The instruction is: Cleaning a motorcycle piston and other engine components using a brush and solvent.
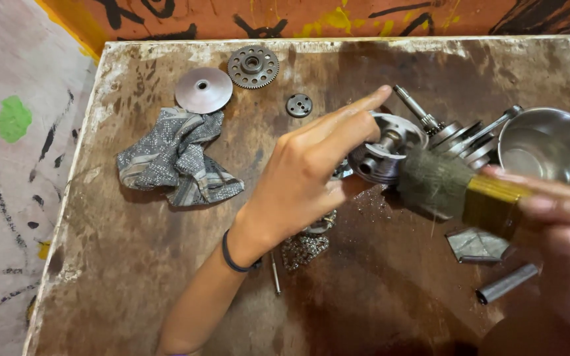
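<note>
Grey metal, worn and oily, makes up the piston [385,153] that we hold in our left hand [311,175]: the fingers are closed round its near side, with the index finger stretched out straight over its top. It sits just above the brown, stained wooden board [166,264], right of centre. Our right hand [562,217] is pinched round the yellow-banded ferrule of a paintbrush [456,188], whose dark bristles touch the piston's right flank. Just behind it lies a crankshaft [456,132], and beside that a steel bowl [549,145] at the board's right edge. Near the right hand lie a short metal tube [506,283] and a small flat grey piece [476,245]. A grey patterned rag [176,158] lies crumpled to the left, well apart, with a smooth disc [203,89], a toothed gear [253,66] and a small round holed plate [299,105] beyond. A chain [305,247] lies under our left wrist.
</note>
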